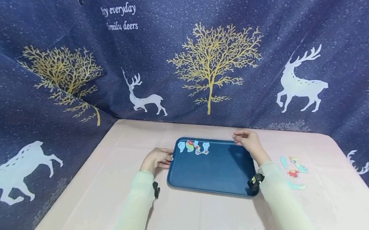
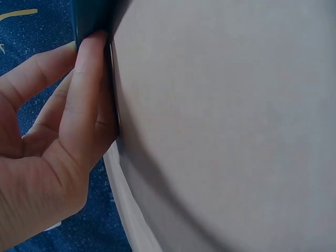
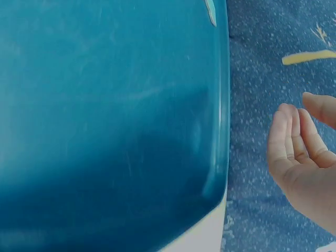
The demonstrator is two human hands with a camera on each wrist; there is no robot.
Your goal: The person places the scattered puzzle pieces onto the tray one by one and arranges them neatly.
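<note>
A dark blue rectangular tray [image 1: 214, 171] lies on the pink-covered table. My left hand [image 1: 158, 159] is at its left side, thumb and fingers pinching the rim; the left wrist view shows the left hand [image 2: 68, 110] against the tray's edge [image 2: 92, 21]. Over the far right corner, my right hand [image 1: 247, 141] hovers with loosely bent fingers. Nothing is held by the right hand [image 3: 304, 152] in the right wrist view, where it is apart from the tray [image 3: 105, 105]. Several small, irregular, colourful flat pieces [image 1: 190, 146] sit in a row along the tray's far left edge.
More irregular flat pieces [image 1: 293, 173], light blue, red and yellow, lie on the table right of the tray, near the right sleeve. The tablecloth [image 1: 100, 188] spreads around the tray. Behind the table hangs a dark blue curtain [image 1: 182, 57] printed with deer and trees.
</note>
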